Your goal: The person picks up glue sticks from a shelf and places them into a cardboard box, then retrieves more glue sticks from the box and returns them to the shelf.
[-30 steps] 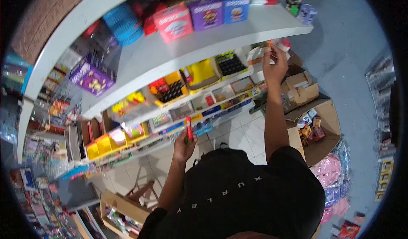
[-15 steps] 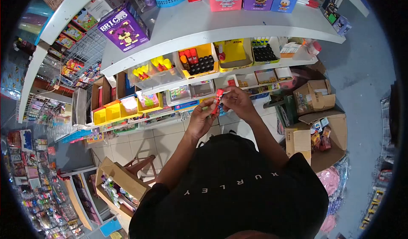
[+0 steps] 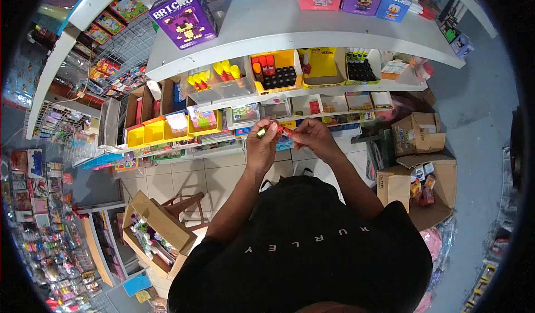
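A red glue stick (image 3: 283, 130) lies nearly level between my two hands in front of the shelves. My left hand (image 3: 262, 148) is closed around one end, where a pale green tip pokes out past the fingers. At the other end, the fingers of my right hand (image 3: 313, 140) pinch it. Behind them on the shelf, a yellow box (image 3: 295, 83) holds similar red-capped sticks beside a black holder with several slots. My fingers hide part of the stick.
Yellow bins (image 3: 154, 134) line the lower shelf at left. A grey counter (image 3: 262, 26) above carries brick-toy boxes (image 3: 185, 18). Open cardboard boxes stand on the floor at right (image 3: 440, 207) and left (image 3: 161, 218), with a brown stool (image 3: 186, 204) near the left one.
The glue stick has tipped from nearly upright to nearly level. My right hand has come down to its right end. The whole view has shifted slightly.
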A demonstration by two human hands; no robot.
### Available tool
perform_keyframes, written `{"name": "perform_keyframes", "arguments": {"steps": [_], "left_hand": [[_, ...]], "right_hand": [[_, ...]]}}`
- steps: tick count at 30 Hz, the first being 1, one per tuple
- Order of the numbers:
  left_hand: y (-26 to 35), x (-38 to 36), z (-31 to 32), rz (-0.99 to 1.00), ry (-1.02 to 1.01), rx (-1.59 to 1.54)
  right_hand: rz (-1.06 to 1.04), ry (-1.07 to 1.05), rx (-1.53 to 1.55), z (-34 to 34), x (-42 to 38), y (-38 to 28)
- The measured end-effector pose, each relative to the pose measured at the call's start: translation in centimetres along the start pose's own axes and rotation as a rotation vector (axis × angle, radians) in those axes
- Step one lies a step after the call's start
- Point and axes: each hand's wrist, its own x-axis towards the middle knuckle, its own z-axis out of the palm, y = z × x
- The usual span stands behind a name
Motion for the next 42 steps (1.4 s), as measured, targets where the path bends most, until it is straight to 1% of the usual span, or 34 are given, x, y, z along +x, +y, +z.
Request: {"name": "perform_keyframes", "arguments": {"steps": [1,4,7,10,13,14,16,17,18,19,21,22,24,26,27,29,32,35,37,40,42], "left_hand": [[0.1,0.0,0.1,0.01,-0.001,-0.003],[-0.4,0.4,-0.4,0.068,-0.119,0.019],[-0.7,0.2,0.0,0.04,-0.158,0.105],[0.7,-0.3,0.3,-0.215,-0.135,0.223],[-1.2,0.6,0.0,-0.116,0.034,0.168],[-1.4,0.9,-0.5,-0.102,0.013,0.187],[-1.1,1.4,-1.0,-0.075,-0.028,0.227],[-0.9,1.5,-1.1,-0.043,-0.048,0.383],[-0.3,1.6,-0.7,-0.009,-0.067,0.539],[0.1,1.8,-0.4,0.026,-0.087,0.696],[-0.2,3.4,-0.5,0.333,-0.211,0.904],[0.0,4.1,-0.1,0.489,-0.273,1.003],[0.7,4.6,0.9,0.512,-0.277,1.113],[2.3,4.5,2.7,0.505,-0.302,1.275],[2.9,4.4,3.5,0.442,-0.295,1.34],[3.4,4.5,4.5,0.31,-0.276,1.465],[2.7,5.5,3.3,0.35,-0.345,1.616],[2.7,5.6,3.1,0.298,-0.376,1.615],[2.8,5.5,3.3,0.318,-0.375,1.655],[2.5,5.6,3.1,0.336,-0.353,1.721],[2.7,5.6,3.1,0.322,-0.334,1.746]], "right_hand": [[0.02,-0.026,-0.022,0.1,0.0,0.4],[-0.003,-0.105,-0.061,0.4,0.0,1.6],[0.048,-0.169,0.04,1.0,-0.6,1.2],[0.146,-0.192,0.28,1.3,-1.2,0.3],[0.092,-0.161,0.447,1.4,-1.2,-1.6],[0.07,-0.167,0.452,0.0,-0.3,-0.5],[0.033,-0.043,0.346,-0.2,0.9,-2.5],[0.014,0.019,0.293,-0.4,1.5,-3.3],[-0.068,0.1,0.163,-0.8,2.3,-3.5],[-0.114,0.132,0.113,-1.0,3.2,-4.1],[-0.207,0.193,0.013,-1.2,5.2,-5.5],[-0.29,0.185,-0.043,-1.4,6.3,-5.9],[-0.456,0.168,-0.156,-1.8,8.3,-6.7],[-0.651,0.213,-0.492,-1.5,9.5,-8.0],[-0.746,0.235,-0.662,-1.2,10.0,-8.7],[-0.719,0.218,-0.748,-0.7,11.1,-9.3],[-0.703,0.189,-0.952,-0.6,12.5,-9.6],[-0.673,0.188,-1.141,-0.2,13.2,-10.6],[-0.622,0.207,-1.291,-0.2,13.6,-11.0],[-0.604,0.242,-1.406,-0.1,14.2,-11.4],[-0.556,0.242,-1.404,-0.4,15.3,-11.3]]}}
